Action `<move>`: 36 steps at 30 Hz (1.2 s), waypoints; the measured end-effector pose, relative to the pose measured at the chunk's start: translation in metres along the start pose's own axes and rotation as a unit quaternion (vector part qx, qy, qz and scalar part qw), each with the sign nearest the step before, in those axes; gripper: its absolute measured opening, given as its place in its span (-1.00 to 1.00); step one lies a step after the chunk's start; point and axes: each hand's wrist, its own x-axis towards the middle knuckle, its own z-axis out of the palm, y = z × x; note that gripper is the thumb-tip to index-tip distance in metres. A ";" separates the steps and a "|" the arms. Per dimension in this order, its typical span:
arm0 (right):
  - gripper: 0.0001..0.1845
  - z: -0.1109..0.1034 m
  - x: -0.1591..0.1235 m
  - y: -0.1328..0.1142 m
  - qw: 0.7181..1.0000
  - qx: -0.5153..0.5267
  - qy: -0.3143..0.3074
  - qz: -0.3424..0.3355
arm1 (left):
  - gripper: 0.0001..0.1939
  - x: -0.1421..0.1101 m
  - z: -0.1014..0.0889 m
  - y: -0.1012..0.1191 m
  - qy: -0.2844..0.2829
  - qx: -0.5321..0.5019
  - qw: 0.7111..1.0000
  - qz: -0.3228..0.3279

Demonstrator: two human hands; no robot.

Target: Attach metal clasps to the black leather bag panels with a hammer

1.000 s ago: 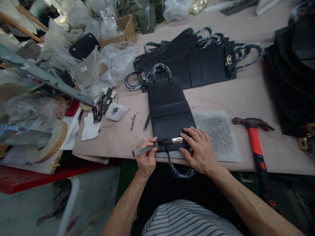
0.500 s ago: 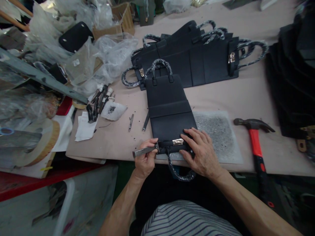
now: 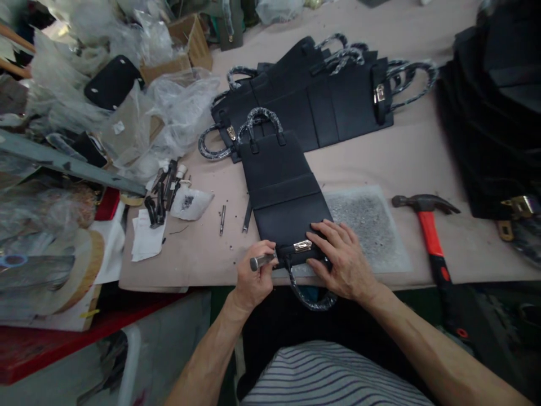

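Note:
A black handbag panel (image 3: 285,211) lies lengthwise before me, with plastic-wrapped handles at its far and near ends. Between the thumb and fingers of my left hand (image 3: 253,276) is a metal punch (image 3: 262,261), its round butt pointing up towards me and leftwards. Its tip meets the left end of the strap at the panel's near edge; the exact contact is hidden by my fingers. My right hand (image 3: 344,259) grips the panel's near right corner, thumb and fingers on either side of the strap. A gold-coloured clasp (image 3: 302,246) shows between the hands.
To the right lies a red-handled claw hammer (image 3: 430,231), beside a worn pale board (image 3: 366,225). More black bag panels (image 3: 333,113) lie behind, and others are stacked (image 3: 486,124) at far right. Small tools (image 3: 163,194), a rod (image 3: 222,220) and plastic bags (image 3: 181,107) are leftward.
My left hand has turned the punch from nearly lying flat to more upright, its butt now facing me. My right hand stays on the panel. The whole view has shifted slightly.

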 end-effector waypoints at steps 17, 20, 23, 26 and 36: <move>-0.52 -0.007 0.002 -0.002 0.997 0.079 0.019 0.011 | -0.87 0.005 0.002 -0.002 -0.031 0.019 0.999 -0.036; -0.56 -0.017 -0.002 0.013 0.988 0.138 0.065 0.008 | -0.86 0.002 0.005 -0.001 -0.014 0.004 0.999 -0.045; -0.61 -0.038 -0.016 0.045 0.980 0.074 0.159 0.096 | -0.84 0.001 0.008 0.002 0.003 -0.004 0.998 -0.055; -0.52 -0.063 -0.040 0.089 0.962 -0.096 0.158 0.201 | -0.82 0.000 0.011 0.003 0.005 -0.011 0.997 -0.073; -0.74 -0.086 -0.067 0.135 0.856 0.058 -0.054 0.510 | -0.77 0.000 0.009 0.006 -0.022 0.007 0.994 -0.108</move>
